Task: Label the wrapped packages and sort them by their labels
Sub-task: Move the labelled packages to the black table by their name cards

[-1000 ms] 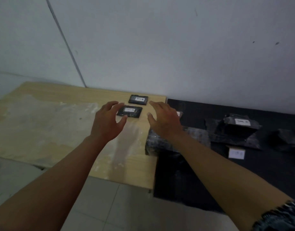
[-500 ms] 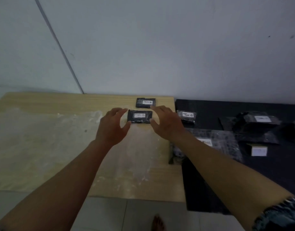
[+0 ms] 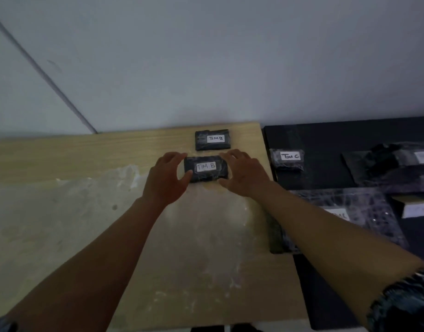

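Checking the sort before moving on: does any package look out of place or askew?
Nothing stands out. Both TIM B packages lie on the wooden table; the TIM C package lies on the black surface.

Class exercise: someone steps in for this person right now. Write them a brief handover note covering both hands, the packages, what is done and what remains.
Left hand and right hand: open, cupped on either end of the near TIM B package, which lies flat on the wooden table.
Second TIM B package sits just behind it, apart.
TIM C package lies on the black surface to the right, with more wrapped packages; their labels are blurred or partly hidden.
Done: two B packages grouped.
Left: probably square up this one, then check and sort the rest.
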The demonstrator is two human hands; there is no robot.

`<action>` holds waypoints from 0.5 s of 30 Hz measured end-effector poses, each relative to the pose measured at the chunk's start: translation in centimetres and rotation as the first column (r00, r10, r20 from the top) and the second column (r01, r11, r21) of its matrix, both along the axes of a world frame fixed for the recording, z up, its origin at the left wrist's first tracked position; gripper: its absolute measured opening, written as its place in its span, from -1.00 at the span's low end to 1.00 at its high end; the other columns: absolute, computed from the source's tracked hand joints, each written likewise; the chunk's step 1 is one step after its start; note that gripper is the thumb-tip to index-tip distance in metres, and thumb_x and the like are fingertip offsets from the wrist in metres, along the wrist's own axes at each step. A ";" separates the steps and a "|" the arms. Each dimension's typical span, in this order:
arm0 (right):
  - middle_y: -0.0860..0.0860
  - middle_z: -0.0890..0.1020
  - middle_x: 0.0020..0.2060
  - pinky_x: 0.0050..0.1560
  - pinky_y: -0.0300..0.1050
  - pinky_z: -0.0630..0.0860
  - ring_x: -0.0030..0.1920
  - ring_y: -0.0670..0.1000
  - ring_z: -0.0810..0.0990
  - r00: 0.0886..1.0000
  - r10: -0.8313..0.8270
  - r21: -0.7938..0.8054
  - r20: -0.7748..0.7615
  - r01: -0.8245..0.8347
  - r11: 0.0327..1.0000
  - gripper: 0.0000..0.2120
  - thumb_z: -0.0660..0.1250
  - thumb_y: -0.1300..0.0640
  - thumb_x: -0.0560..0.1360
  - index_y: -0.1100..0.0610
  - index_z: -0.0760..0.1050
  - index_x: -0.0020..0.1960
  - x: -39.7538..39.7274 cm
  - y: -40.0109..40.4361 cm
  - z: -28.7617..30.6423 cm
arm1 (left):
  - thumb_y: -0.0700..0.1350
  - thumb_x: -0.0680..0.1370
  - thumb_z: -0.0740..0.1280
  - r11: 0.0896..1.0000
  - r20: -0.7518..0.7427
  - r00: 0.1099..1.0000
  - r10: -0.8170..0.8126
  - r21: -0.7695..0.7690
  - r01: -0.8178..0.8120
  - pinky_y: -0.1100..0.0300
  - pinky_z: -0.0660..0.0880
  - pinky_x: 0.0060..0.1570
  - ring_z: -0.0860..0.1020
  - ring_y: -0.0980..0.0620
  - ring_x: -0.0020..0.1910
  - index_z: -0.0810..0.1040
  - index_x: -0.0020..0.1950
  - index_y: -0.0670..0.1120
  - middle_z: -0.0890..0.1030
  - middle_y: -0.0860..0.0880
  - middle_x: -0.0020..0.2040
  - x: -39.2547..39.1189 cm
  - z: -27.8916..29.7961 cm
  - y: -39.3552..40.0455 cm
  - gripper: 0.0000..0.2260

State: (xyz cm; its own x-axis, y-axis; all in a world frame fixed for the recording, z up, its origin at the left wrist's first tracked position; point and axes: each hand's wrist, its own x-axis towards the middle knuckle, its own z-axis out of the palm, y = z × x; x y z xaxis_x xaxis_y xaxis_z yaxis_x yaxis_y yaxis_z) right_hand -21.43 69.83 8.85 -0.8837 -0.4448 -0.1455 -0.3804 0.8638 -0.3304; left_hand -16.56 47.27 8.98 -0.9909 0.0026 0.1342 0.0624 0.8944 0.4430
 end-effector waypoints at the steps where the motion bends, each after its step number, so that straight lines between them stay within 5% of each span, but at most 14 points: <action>1: 0.04 0.28 0.47 0.30 0.10 0.34 0.41 0.13 0.31 1.000 -0.006 0.019 0.018 0.006 1.000 -0.25 0.36 -0.20 0.48 0.00 0.15 0.54 -0.6 -0.3 -0.6 | -0.06 0.50 0.41 1.000 0.014 1.000 -0.015 0.004 0.015 -0.07 0.50 0.15 0.49 -0.14 0.23 0.48 0.36 -0.12 0.51 -0.12 0.28 -0.9 -0.5 -0.4 -0.56; 15: 0.05 0.16 0.56 0.49 0.09 0.10 0.53 0.07 0.12 0.974 0.117 0.037 0.192 -0.127 0.991 0.06 0.51 -0.28 0.29 0.06 0.07 0.59 -8.4 -3.8 -9.9 | -0.02 0.49 0.40 0.983 0.138 0.974 -0.177 0.068 0.169 -0.06 0.49 0.16 0.48 -0.16 0.22 0.48 0.36 -0.11 0.51 -0.12 0.26 -15.7 -8.8 -2.6 -0.54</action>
